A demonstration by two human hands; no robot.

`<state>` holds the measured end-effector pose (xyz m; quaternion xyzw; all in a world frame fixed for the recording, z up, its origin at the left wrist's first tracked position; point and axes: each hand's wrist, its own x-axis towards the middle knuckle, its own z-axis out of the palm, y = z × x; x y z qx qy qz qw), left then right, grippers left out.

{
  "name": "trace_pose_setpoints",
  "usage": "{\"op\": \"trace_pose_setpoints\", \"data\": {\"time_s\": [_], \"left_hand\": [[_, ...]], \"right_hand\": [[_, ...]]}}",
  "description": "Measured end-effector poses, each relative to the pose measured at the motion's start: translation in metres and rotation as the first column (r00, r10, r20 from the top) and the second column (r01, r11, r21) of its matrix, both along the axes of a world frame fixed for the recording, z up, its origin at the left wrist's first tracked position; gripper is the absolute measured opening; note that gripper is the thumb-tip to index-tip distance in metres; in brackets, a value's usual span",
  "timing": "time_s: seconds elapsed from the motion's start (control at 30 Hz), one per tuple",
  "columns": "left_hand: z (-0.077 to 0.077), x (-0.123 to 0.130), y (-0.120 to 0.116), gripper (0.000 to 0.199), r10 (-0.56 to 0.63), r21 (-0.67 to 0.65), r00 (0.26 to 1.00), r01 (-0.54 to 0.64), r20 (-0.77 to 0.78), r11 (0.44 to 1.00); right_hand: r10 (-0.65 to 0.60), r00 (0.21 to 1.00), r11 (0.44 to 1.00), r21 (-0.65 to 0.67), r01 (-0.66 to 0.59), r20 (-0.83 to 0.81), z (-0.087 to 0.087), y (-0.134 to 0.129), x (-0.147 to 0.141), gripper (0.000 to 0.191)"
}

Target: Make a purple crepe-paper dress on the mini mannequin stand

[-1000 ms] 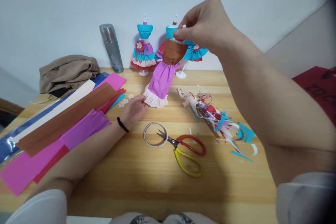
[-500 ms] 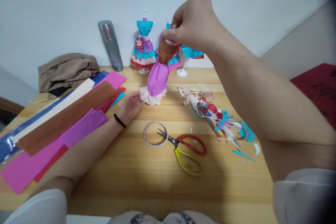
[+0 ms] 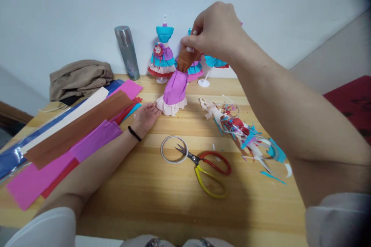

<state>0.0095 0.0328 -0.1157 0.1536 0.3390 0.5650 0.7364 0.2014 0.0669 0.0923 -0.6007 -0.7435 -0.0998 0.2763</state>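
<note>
Pinching the miniature mermaid dress (image 3: 176,87) near its top with my right hand (image 3: 219,27), I held it beyond the scissors (image 3: 195,160); whether my left hand (image 3: 145,118) pinched the hem (image 3: 171,108) could not be determined. Bodice (image 3: 185,58), skirt (image 3: 177,81) and hem appeared fitted; remaining trim, unestablished.

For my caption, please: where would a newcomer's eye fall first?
Probably the small brown, purple and whitish dress near the centre, held at its top by the right hand. Next, the open scissors lower in view, and the colourful paper scraps beyond them, to the right.
</note>
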Motion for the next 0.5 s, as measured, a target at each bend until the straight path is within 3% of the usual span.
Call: {"op": "trace_pose_setpoints", "data": {"time_s": [0.5], "left_hand": [[-0.003,0.003,-0.001,0.017,-0.142,-0.016,0.990,0.142,0.019,0.990]], "right_hand": [[0.023,0.998,1.000,-0.003,-0.023,0.056,0.005,-0.008,-0.004,0.028]]}}
